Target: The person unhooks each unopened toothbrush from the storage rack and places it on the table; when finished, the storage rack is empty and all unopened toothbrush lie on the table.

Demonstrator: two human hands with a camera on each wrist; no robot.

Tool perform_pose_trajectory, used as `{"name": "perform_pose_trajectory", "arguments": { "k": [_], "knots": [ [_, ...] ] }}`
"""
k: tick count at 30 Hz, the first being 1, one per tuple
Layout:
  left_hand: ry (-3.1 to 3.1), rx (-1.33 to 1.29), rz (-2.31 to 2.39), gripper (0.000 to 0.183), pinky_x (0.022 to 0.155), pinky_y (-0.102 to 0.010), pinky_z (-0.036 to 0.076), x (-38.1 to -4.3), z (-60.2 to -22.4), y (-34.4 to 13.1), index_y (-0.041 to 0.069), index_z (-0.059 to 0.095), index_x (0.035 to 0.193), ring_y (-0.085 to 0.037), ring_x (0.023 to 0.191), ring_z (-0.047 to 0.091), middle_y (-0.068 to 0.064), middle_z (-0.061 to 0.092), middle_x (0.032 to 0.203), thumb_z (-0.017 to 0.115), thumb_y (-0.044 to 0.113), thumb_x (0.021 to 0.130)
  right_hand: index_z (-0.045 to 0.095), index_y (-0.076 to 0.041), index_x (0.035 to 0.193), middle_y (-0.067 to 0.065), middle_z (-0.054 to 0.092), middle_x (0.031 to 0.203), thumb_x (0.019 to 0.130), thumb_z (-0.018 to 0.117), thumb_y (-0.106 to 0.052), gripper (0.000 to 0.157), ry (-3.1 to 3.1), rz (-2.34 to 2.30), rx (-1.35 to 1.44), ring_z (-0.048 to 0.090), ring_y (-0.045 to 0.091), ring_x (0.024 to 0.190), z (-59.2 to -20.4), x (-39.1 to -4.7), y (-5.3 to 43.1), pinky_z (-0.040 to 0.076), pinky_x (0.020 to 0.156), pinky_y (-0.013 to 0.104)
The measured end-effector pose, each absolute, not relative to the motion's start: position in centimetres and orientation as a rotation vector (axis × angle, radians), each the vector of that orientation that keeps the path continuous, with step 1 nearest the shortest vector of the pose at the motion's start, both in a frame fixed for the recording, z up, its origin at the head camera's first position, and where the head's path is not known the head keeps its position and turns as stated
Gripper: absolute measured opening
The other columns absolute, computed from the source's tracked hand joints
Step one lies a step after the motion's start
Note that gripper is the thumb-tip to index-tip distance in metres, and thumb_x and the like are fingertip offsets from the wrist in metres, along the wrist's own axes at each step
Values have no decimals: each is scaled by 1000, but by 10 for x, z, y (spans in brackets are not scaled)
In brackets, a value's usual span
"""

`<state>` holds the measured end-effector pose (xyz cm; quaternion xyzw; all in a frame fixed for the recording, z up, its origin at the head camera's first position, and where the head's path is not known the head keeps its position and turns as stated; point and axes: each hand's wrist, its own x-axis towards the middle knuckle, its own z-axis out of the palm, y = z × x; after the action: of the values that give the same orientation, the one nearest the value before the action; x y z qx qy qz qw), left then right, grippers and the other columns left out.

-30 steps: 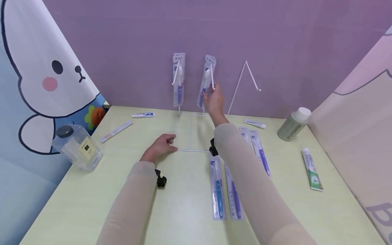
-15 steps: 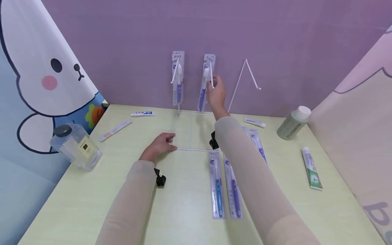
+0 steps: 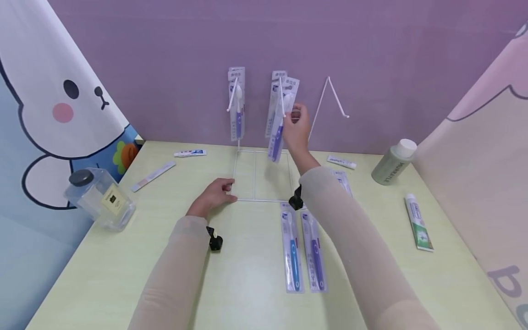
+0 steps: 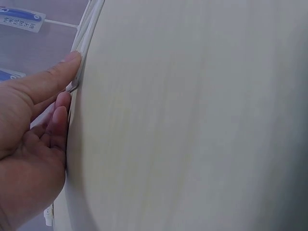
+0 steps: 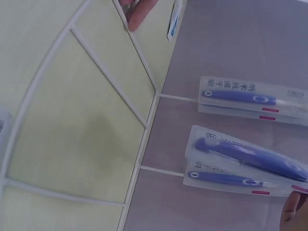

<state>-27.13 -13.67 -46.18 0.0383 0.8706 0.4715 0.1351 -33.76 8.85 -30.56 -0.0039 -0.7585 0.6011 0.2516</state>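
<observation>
A white wire display rack [image 3: 264, 200] stands against the purple backdrop with three hooks. My left hand [image 3: 214, 197] pinches the front left corner of its base; thumb and fingers meet at the wire in the left wrist view. My right hand [image 3: 299, 130] holds a packaged purple toothbrush [image 3: 277, 143] by its right edge. This pack leans at the front end of the middle hook; whether the hook passes through its hole I cannot tell. Behind it hangs another packaged toothbrush [image 5: 216, 179]. Packaged toothbrushes [image 3: 238, 119] hang on the left hook. The right hook [image 3: 338, 101] carries nothing.
Packaged blue [image 3: 294, 261] and purple toothbrushes [image 3: 316, 261] lie before the rack, with another pack [image 3: 342, 179] partly under the right sleeve. Small toothpaste tubes [image 3: 190, 153], a slim box [image 3: 153, 176], a clear bottle [image 3: 103, 199], a green bottle [image 3: 392, 165] and a larger toothpaste tube [image 3: 418, 224] surround them.
My right hand has drawn the front toothbrush pack forward along the middle hook, away from the pack behind, and tilted it. The left hand stays at the rack's corner.
</observation>
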Motion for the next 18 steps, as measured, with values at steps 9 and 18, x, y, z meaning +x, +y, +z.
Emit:
{"name": "perform_pose_trajectory", "arguments": {
  "k": [9, 18],
  "knots": [
    [2501, 109, 1385, 65, 95, -37, 32, -273, -465, -138, 5, 40, 135, -24, 103, 41, -9, 47, 110, 70, 7, 77, 48, -2, 114, 10, 55, 93, 87, 50, -1, 27, -2150, 1792, 117, 52, 18, 76, -316, -306, 111, 49, 61, 28],
    [2518, 111, 1358, 65, 95, -37, 32, -272, -461, -137, 6, 40, 135, -24, 103, 41, -10, 47, 110, 70, 8, 78, 40, -5, 125, 13, 56, 99, 89, 51, -3, 38, -2460, 1879, 153, 55, 25, 78, -342, -269, 124, 52, 58, 35]
  ]
}}
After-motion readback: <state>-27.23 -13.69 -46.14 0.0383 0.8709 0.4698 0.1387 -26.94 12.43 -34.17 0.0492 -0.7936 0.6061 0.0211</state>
